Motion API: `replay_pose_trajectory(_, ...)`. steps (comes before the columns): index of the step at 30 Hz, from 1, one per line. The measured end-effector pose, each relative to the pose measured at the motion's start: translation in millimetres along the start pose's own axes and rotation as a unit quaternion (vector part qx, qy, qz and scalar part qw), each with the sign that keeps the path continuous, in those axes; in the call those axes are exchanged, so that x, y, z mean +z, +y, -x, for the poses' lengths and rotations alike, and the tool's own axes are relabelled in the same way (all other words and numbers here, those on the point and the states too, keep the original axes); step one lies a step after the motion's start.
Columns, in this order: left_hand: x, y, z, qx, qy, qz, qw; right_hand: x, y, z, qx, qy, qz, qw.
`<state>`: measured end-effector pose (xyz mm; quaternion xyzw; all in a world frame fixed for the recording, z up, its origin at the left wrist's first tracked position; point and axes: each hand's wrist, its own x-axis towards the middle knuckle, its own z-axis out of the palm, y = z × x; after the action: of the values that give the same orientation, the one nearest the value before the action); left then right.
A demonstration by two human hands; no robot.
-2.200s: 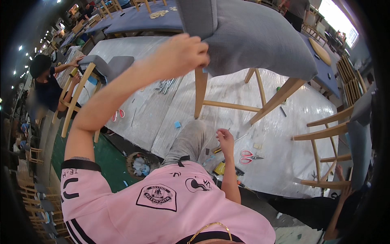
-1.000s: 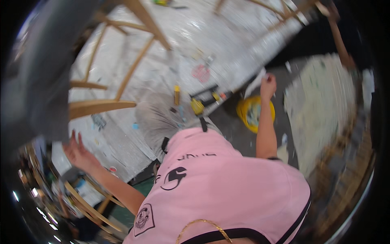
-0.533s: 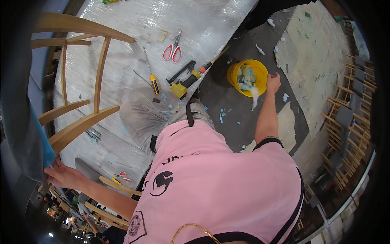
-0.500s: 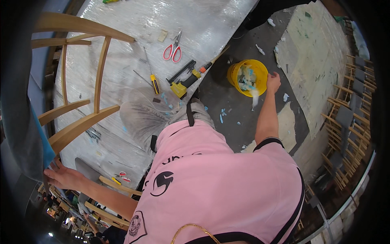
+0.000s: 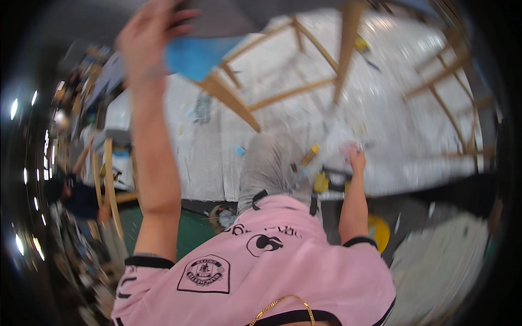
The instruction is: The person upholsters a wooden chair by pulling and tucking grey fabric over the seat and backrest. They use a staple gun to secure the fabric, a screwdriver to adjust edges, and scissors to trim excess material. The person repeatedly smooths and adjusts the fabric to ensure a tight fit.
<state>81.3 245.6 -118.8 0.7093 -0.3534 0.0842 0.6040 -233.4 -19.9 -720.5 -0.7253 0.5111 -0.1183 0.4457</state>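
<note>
left hand [image 5: 149, 35], upper left of frame: fingers spread against grey chair seat [image 5: 217, 16] beside a blue cloth [image 5: 198, 54] | right hand [image 5: 354, 157], centre right: finger state blurred, cannot tell | wooden chair legs [image 5: 296, 89] across top.

Heavy motion blur across whole frame, nothing sharp. Bright, even overhead light; glare off white plastic floor sheet [image 5: 380, 108]. Row of point lights smeared along dark left rim. Strong fisheye bending at edges, black vignette all round. Raised left hand [image 5: 149, 41] soft, right hand [image 5: 356, 158] smeared. Shadows faint.
</note>
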Motion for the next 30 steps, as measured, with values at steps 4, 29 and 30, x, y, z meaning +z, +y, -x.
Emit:
replay_pose_trajectory(4,-15,23,27,0.061,0.069,0.043,0.995,28,33,-41,0.096,0.052,0.165,0.98)
replay_pose_trajectory(29,-33,-100,138,-0.109,0.076,-0.119,0.984,13,-423,185,-0.251,-0.512,-0.289,0.769)
replay_pose_trajectory(30,-32,-99,140,-0.097,0.081,-0.133,0.983,11,-431,186,-0.31,-0.501,-0.259,0.765)
